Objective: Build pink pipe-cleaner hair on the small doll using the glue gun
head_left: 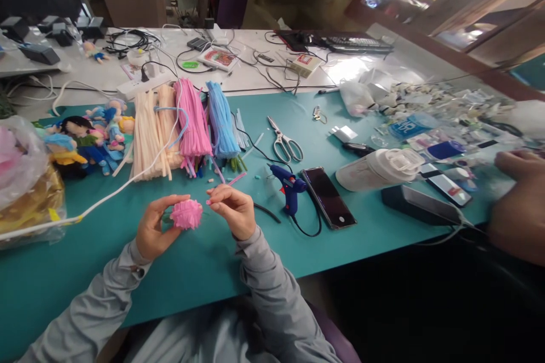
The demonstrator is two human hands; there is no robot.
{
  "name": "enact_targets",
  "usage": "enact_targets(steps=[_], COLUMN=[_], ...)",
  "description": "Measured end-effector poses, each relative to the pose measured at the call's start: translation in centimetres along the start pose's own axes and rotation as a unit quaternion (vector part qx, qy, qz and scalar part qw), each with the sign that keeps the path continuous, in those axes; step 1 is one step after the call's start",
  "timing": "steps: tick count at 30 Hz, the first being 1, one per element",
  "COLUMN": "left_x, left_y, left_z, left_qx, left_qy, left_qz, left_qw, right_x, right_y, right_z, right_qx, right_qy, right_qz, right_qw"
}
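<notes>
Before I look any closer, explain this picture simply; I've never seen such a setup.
There is no robot here, just a person's two bare hands, seen by one head-worn camera looking forward and down. The left hand holds a pink ruffled piece; the right hand pinches a small pink bit. On the teal tabletop lie pipe-cleaner bundles, scissors, a blue glue gun and a smartphone. The blurred hand at the right edge belongs to somebody else.
</notes>
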State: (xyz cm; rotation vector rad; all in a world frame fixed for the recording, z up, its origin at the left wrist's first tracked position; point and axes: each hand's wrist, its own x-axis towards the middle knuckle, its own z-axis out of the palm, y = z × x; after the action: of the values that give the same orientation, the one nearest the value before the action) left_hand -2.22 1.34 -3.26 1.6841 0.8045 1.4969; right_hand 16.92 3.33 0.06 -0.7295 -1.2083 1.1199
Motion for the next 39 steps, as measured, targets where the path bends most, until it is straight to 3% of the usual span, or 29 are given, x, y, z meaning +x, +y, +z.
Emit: enact_targets(steps=[11, 17, 24, 35, 39], left_x=[0.0, 0.2, 0.4, 0.2, 0.2], left_y=[0.5, 0.9, 1.2, 1.1, 1.1], left_z=[-0.2, -0.3, -0.2, -0.2, 0.0], left_qx=[0.042, 0.06, 0.052, 0.049, 0.03], left_qy=[-0.039, -0.041, -0.05, -0.048, -0.05], left_qz=[0.018, 0.036, 0.034, 0.02, 0.019], left_qw=[0.998, 0.997, 0.997, 0.997, 0.998], right_x=[-2.9, -3.4, -3.2, -2.7, -2.8], right_y=[-2.8, -4.8, -5.0, -4.6, -4.9], right_z=[0.4, 1.4, 1.5, 1.6, 1.4], right_qx=[-0.131, -0.272, -0.362, -0.435, -0.414], right_qy=[0.029, -0.005, -0.058, -0.079, -0.086], right_qz=[-0.04, -0.086, -0.117, -0.173, -0.156], right_qw=[0.99, 0.958, 0.923, 0.88, 0.893])
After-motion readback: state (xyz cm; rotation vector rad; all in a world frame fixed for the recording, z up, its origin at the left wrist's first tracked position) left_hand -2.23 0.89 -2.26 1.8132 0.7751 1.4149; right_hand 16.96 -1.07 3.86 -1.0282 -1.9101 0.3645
